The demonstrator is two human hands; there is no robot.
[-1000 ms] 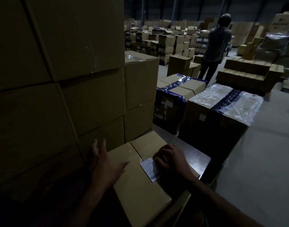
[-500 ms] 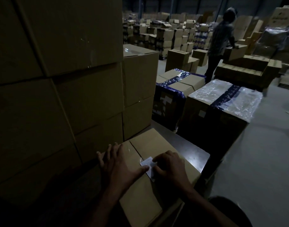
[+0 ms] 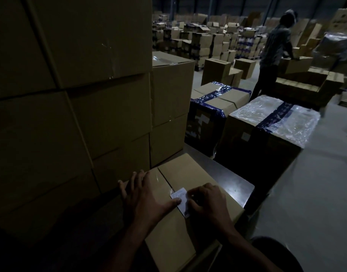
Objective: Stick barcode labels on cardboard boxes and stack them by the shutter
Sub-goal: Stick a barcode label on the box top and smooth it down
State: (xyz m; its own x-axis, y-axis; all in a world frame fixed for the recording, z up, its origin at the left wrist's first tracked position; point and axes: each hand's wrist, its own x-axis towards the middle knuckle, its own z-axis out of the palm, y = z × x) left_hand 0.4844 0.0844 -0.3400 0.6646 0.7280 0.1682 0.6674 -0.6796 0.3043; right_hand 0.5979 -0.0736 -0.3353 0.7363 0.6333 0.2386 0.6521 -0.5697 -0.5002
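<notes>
Label point(image 3: 180, 201) lies on the box point(image 3: 174, 232) top beside the flap seam, long axis running 11 to 5 o'clock. Left hand point(image 3: 145, 195) lies flat, fingers spread, thumb tip pressing the label's 9 o'clock edge. Right hand point(image 3: 206, 201), fingers curled, presses its 3 o'clock edge; both equally near, so smoothing likely runs along that axis.

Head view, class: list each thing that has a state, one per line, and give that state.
Brown cardboard box: flaps closed, lying flat.
White barcode label: lying on box top.
Left hand: flat on box, thumb on label.
Right hand: fingers curled, pressing label.
</notes>
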